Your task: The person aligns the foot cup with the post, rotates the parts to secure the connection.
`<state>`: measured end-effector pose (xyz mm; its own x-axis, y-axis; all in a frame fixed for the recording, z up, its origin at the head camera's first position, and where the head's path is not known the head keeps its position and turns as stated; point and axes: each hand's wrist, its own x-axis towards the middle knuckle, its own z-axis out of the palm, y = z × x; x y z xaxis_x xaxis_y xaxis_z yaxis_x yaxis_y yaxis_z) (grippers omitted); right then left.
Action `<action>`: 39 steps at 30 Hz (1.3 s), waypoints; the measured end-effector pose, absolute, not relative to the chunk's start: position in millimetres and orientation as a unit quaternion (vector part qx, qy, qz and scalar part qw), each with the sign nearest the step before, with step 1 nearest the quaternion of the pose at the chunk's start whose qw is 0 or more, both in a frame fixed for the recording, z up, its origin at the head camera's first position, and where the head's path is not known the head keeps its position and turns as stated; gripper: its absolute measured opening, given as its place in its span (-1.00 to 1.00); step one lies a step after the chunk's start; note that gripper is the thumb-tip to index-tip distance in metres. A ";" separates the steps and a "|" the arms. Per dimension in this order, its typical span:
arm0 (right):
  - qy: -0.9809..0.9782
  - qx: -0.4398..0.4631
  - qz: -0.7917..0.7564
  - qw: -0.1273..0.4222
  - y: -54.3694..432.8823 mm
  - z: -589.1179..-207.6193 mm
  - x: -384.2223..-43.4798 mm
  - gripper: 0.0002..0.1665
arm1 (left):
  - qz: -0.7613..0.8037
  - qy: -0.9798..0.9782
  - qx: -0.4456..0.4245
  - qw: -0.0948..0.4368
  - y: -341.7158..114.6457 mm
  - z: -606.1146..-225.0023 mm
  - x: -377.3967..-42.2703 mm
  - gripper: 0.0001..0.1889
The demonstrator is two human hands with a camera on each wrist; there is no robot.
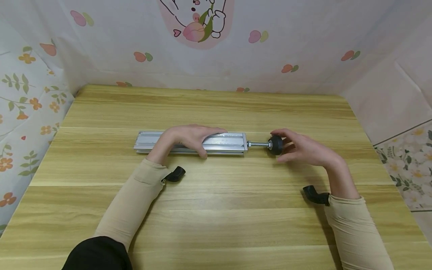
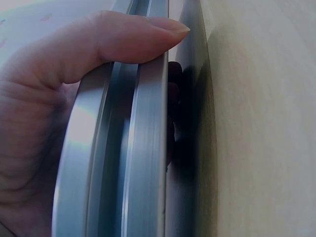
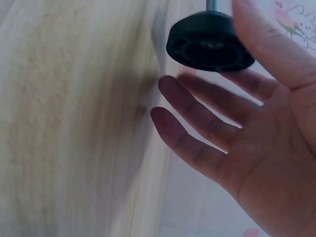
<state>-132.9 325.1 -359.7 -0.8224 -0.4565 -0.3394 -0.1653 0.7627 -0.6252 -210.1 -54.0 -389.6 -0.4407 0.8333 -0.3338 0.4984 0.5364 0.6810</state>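
Observation:
A silver aluminium profile (image 1: 222, 139) lies lengthwise across the middle of the wooden table. My left hand (image 1: 190, 137) grips it from above; the thumb (image 2: 143, 42) crosses the slotted near side, and dark fingertips show past its lower edge in the left wrist view. From the profile's right end a threaded stud (image 1: 259, 144) sticks out, carrying a round black levelling foot (image 1: 276, 145). Around that foot my right hand (image 1: 302, 148) holds its fingers loosely spread, thumb and index finger on opposite sides. Whether the index fingertip touches it is hidden behind the foot (image 3: 210, 42).
The wooden table (image 1: 216, 210) runs up to a patterned cloth (image 1: 216, 67) at the back, with more cloth hanging at both sides. A black wrist piece juts from each beige sleeve (image 1: 135, 202), low over the table.

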 end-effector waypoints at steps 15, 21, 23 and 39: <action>0.914 -0.179 -0.301 0.204 312.4 -365.7 -133.4 -0.02 | 0.254 0.810 0.411 0.333 -53.2 -392.2 -210.5 0.14; 0.911 -0.170 -0.312 0.208 313.5 -364.9 -133.6 -0.06 | 0.252 0.814 0.399 0.337 -53.6 -392.2 -209.9 0.17; 0.910 -0.173 -0.315 0.209 314.7 -363.7 -133.5 -0.09 | 0.254 0.814 0.398 0.338 -53.7 -392.1 -209.9 0.18; 0.912 -0.178 -0.299 0.218 322.2 -359.9 -132.4 -0.28 | 0.255 0.813 0.403 0.335 -54.1 -391.8 -211.1 0.16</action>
<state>-132.4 322.2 -359.9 -0.8418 -0.4545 -0.2911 -0.1942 0.7583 -0.6223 -211.1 -54.1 -391.8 -0.4504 0.8263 -0.3381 0.4849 0.5444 0.6845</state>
